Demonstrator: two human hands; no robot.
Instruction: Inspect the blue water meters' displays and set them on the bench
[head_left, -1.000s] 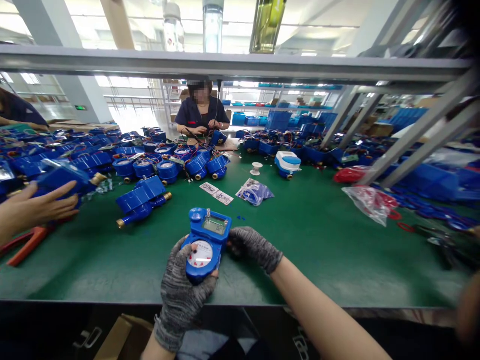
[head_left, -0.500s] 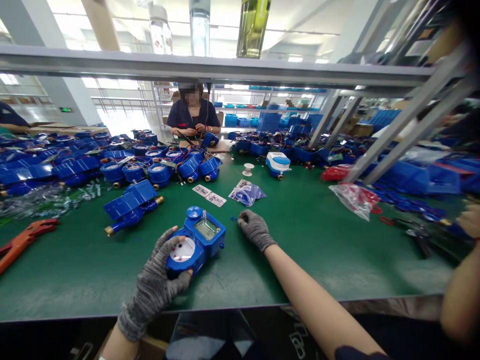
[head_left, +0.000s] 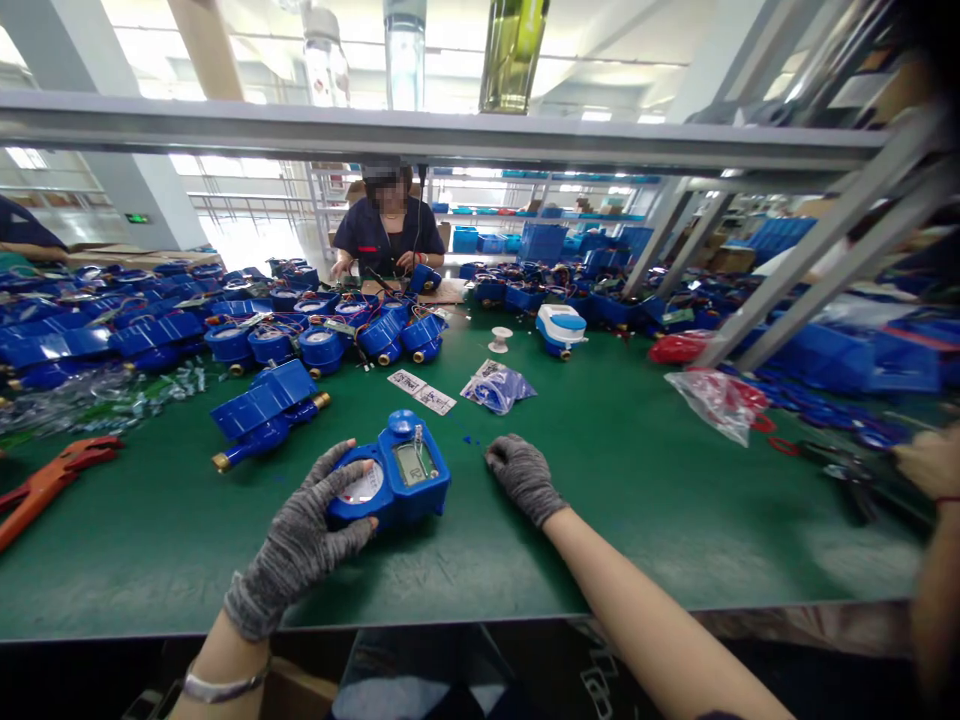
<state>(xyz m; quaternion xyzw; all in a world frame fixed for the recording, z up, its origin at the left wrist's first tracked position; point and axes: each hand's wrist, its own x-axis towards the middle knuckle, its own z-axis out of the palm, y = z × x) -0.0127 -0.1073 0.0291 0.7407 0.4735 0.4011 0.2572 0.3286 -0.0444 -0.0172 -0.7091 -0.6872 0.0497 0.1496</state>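
Observation:
A blue water meter (head_left: 397, 478) with a white dial and a small display lies on the green table (head_left: 615, 500) in front of me. My left hand (head_left: 300, 540), in a grey knit glove, grips the meter's dial end with fingers curled around it. To the meter's right, my right hand (head_left: 523, 474), also gloved, rests on the table surface with its fingers curled under, apart from the meter. Tiny blue bits (head_left: 469, 439) lie just beyond it.
Several blue meters (head_left: 322, 340) crowd the left and back. One meter with open lid (head_left: 262, 405) lies near left. An orange tool (head_left: 45, 485) is far left, paper labels (head_left: 421, 390) and bags (head_left: 497, 385) mid-table. A co-worker (head_left: 386, 230) sits opposite; another person's hand (head_left: 930, 462) is at right.
The meter has been lowered from my hands onto the table and turned to the right. My right hand let go of it, reached out past it, then drew back a little.

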